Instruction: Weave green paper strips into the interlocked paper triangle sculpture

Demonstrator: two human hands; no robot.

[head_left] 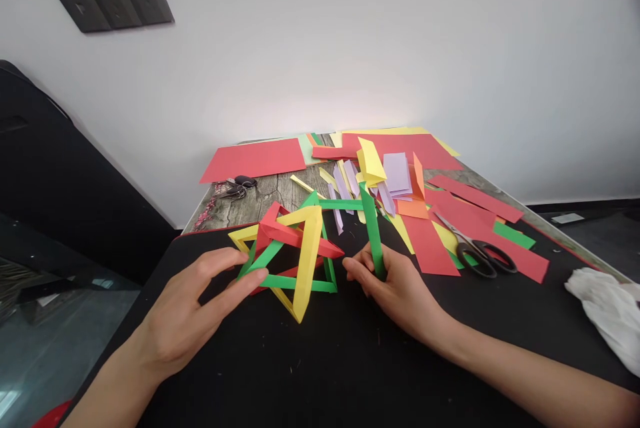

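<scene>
A model of interlocked folded paper strips, with yellow, red and green frames, sits on the black mat. My left hand pinches the model's green edge at its left side between thumb and fingers. My right hand grips the lower end of an upright green paper strip, to the right of the model. A thin green strip runs from the top of the model to this upright strip.
Black-handled scissors lie on red paper pieces at the right. Purple folded paper and red sheets lie at the back. A small black clipper-like tool is back left; a white cloth is far right.
</scene>
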